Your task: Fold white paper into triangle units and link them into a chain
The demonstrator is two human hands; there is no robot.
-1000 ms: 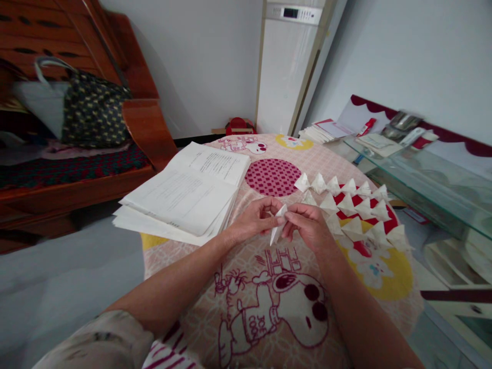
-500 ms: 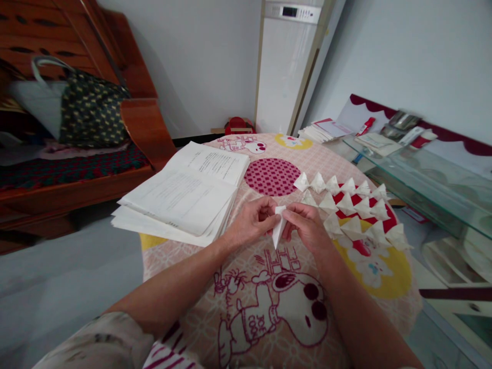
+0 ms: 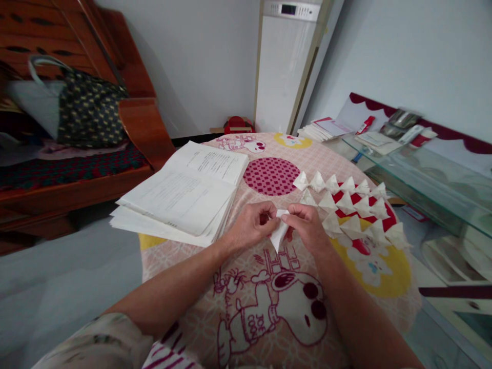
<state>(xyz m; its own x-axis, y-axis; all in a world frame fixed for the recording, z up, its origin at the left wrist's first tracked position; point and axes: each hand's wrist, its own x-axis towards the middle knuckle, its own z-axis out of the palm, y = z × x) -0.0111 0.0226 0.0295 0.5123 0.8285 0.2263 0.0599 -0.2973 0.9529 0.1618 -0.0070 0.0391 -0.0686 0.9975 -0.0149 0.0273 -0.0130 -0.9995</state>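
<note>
Both my hands meet over the middle of a round table and pinch one small folded piece of white paper. My left hand grips its left edge with thumb and fingers closed. My right hand pinches its top right edge. The paper's point hangs down towards the cartoon-printed tablecloth. Just right of my right hand lie several folded white paper triangles in rows on the cloth.
An open stack of printed paper sheets lies on the table's left side. A wooden bench with a dark patterned bag stands at left. A glass-topped table with booklets and packets is at right; a tall white appliance stands behind.
The folded paper has turned slightly between my fingers, and both hands have shifted a little lower and closer together. Everything else is still.
</note>
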